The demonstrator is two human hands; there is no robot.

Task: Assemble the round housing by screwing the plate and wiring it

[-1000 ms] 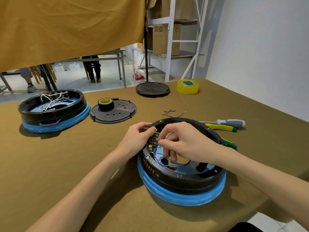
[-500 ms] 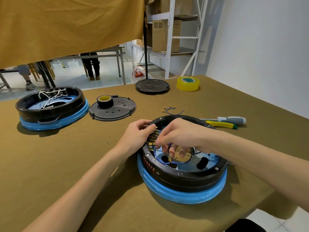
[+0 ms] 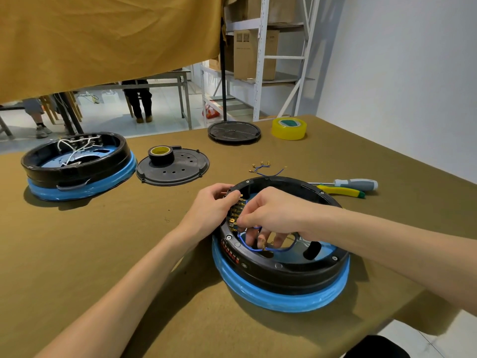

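Note:
A round black housing (image 3: pixel 284 270) on a blue base sits in front of me on the brown table. My left hand (image 3: pixel 210 208) grips its left rim beside a row of brass terminals (image 3: pixel 236 211). Inside the housing, my right hand (image 3: pixel 271 215) pinches one end of a blue wire (image 3: pixel 260 249) at those terminals. The wire loops across the housing floor below my fingers. Loose blue wires with brass tips (image 3: pixel 263 167) lie just behind the housing. A black plate (image 3: pixel 173 167) lies to the left, with a roll of black tape (image 3: pixel 160 155) on it.
A second black housing (image 3: pixel 74 165) with white wires stands at the far left. A screwdriver (image 3: pixel 353 184) and yellow-green pliers (image 3: pixel 340 191) lie right of the housing. A yellow tape roll (image 3: pixel 289 128) and a stand's black base (image 3: pixel 234 131) sit at the back. The table edge runs close on the right.
My right hand has shifted slightly left toward the terminals with the blue wire end. My left hand stays on the rim. The view has tilted a little.

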